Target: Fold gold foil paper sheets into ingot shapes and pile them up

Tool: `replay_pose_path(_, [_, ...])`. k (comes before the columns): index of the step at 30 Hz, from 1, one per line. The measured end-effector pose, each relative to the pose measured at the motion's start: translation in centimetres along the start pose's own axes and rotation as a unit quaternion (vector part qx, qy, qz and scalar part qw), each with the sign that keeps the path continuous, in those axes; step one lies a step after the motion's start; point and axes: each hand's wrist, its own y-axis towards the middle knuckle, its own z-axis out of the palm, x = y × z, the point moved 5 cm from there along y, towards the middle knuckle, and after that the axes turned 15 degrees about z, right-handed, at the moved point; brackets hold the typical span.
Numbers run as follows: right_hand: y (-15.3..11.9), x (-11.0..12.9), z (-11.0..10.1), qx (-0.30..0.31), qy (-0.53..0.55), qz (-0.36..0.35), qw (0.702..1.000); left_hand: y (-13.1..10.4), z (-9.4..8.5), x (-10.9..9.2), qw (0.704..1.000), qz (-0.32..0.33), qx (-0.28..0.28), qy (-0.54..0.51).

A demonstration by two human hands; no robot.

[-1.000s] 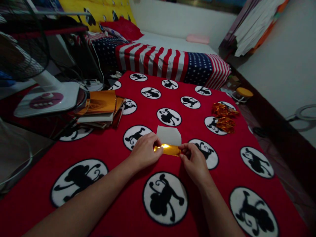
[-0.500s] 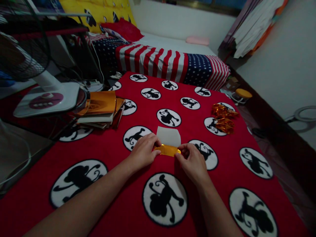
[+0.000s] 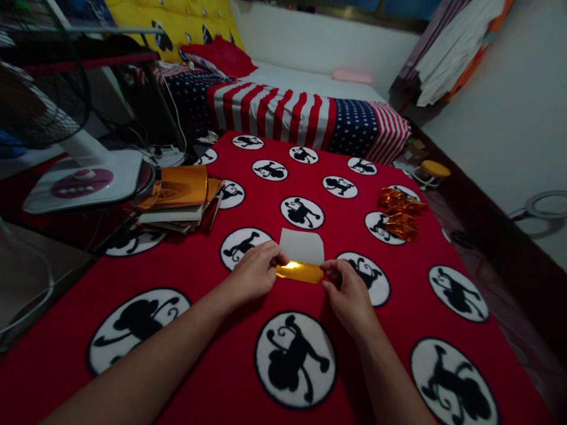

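A sheet of gold foil paper (image 3: 302, 245) lies on the red cloth, its pale back facing up at the far part. Its near part is turned over into a shiny gold strip that catches bright light. My left hand (image 3: 257, 267) pinches the left end of this folded strip between thumb and fingers. At the strip's right end, my right hand (image 3: 348, 289) has its fingers closed on the edge, thumb on the near side. Both wrists come in from the bottom of the head view.
A stack of gold paper (image 3: 181, 192) sits at the left, beside a fan base (image 3: 88, 183). Crumpled or folded gold foil pieces (image 3: 401, 215) lie at the right. The monkey-print red cloth (image 3: 212, 378) covers the surface; a bed (image 3: 305, 115) stands beyond.
The left thumb has drawn back slightly, so more of the gold strip shows, now with a bright glint. Both hands stay at the strip's ends.
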Motion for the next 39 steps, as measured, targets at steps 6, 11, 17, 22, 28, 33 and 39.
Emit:
replay_pose_path(6, [0.2, 0.3, 0.1, 0.027, 0.009, 0.024, 0.999, 0.2, 0.2, -0.6, 0.998, -0.029, -0.039, 0.028])
replay_pose_path(11, [-0.9, 2.1, 0.4, -0.104, -0.137, 0.022, 0.985, 0.0, 0.7, -1.0, 0.993, -0.041, -0.062, 0.091])
replay_pose_path(17, [-0.2, 0.2, -0.1, -0.030, -0.020, 0.021, 0.999, -0.1, 0.5, 0.4, 0.999, -0.014, -0.036, -0.007])
replay_pose_path(22, [0.0, 0.4, -0.6, -0.017, 0.012, 0.054, 0.998, 0.1, 0.2, -0.1, 0.999, -0.011, -0.042, 0.004])
replay_pose_path(28, [-1.0, 3.1, 0.6, -0.145, -0.173, 0.048, 0.973, 0.2, 0.8, -1.7, 0.987, -0.045, -0.068, 0.142])
replay_pose_path(33, [-0.7, 3.6, 1.2, -0.171, -0.219, 0.054, 0.959, 0.3, 1.3, -1.5, 0.983, -0.049, -0.063, 0.167])
replay_pose_path(39, [-0.5, 3.9, 1.4, -0.198, -0.228, 0.029, 0.953, 0.2, 1.3, -1.4, 0.983, -0.042, -0.063, 0.165])
